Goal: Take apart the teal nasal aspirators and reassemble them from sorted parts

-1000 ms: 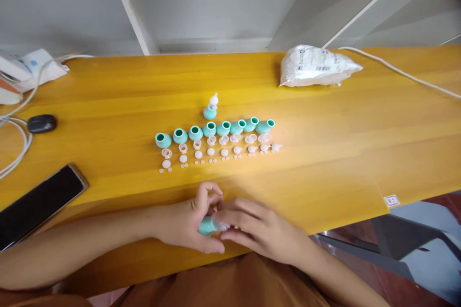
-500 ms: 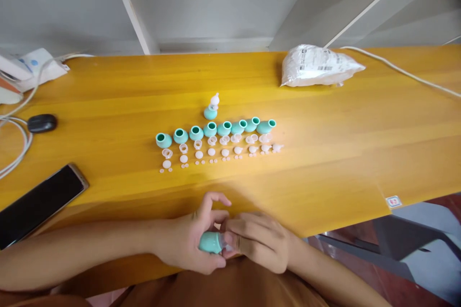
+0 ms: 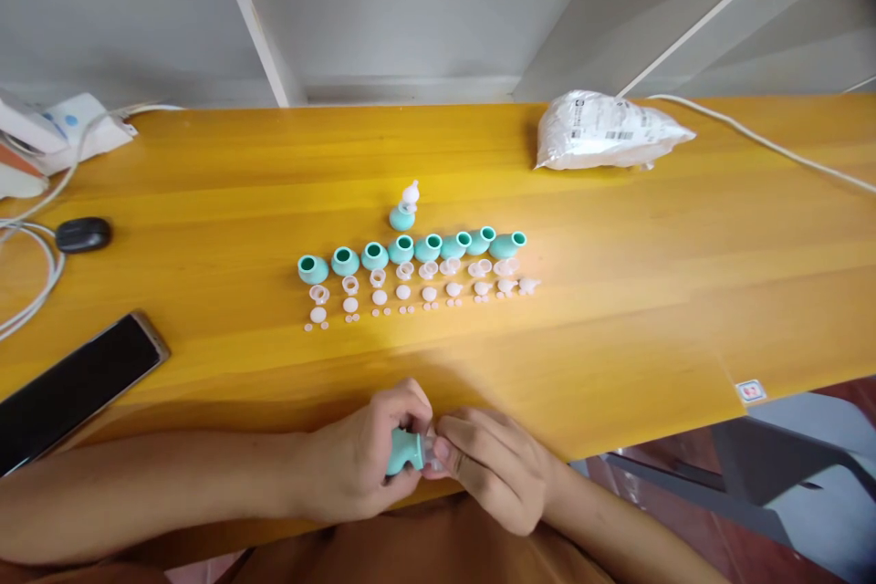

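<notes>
1. Both hands are down at the near edge of the counter (image 3: 616,310), pretty much meeting in the middle, right in front of the person.
2. Left hand (image 3: 362,461) is wrapped around a teal bulb (image 3: 403,452): fingers curled over the top, thumb underneath, so only a bit of the teal peeks out on its right side.
3. Right hand (image 3: 493,465) comes in from the other side, and its fingertips pinch a small clear cap (image 3: 430,449) sitting right at the bulb's open end. So the bulb is sandwiched between the two hands, both clamped on it or on the bit stuck to it.
4. Can't tell if the cap is fully seated or just touching; it's tiny and half hidden by fingers.
5. Farther back, mid-counter, there's a row of bulbs (image 3: 411,251), mouths up, with rows of little clear parts (image 3: 417,292) lined up just in front of them. All well apart from the hands.
6. One finished unit (image 3: 405,208) with a white tip stands alone just behind that row.
7. Other stuff: phone (image 3: 68,388) at the left, mouse (image 3: 82,234) and cables beyond it, white bag (image 3: 609,130) far back right.
</notes>
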### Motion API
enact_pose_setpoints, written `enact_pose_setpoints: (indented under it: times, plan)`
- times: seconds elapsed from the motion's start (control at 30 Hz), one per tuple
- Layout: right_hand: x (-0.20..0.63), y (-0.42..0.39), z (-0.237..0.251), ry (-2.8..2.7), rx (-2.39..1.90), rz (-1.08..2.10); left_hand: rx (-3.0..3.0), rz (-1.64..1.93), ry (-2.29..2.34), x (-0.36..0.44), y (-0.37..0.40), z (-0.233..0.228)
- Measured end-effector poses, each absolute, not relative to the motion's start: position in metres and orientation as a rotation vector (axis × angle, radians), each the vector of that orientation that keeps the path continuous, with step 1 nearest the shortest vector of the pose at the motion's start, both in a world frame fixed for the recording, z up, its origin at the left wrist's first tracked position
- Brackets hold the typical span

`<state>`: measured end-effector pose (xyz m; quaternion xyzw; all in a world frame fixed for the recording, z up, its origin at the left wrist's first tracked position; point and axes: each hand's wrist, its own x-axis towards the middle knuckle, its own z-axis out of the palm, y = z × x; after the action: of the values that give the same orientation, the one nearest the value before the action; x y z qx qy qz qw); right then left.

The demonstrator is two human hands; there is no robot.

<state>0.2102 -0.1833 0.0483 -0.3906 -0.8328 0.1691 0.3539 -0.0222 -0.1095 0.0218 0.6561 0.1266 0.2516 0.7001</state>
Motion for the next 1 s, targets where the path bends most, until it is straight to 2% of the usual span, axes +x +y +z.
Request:
enact_pose_setpoints:
  times: [0.27, 0.7, 0.87, 1.0]
  plan:
    - [0.207, -0.181, 0.046, -2.113, -0.991, 0.563, 2.151, 0.632, 0.183, -0.030, -0.096, 0.021]
    - [0.198, -0.178, 0.048, -1.646, -0.940, 1.223, 2.242, 1.150, 0.005, -0.020, -0.103, 0.012]
    - [0.187, -0.189, 0.041, -1.481, -1.049, 1.182, 2.373, 0.951, 0.148, -0.028, -0.109, 0.014]
    - [0.177, -0.194, 0.040, -1.387, -1.201, 1.064, 2.511, 0.971, 0.283, -0.030, -0.106, 0.017]
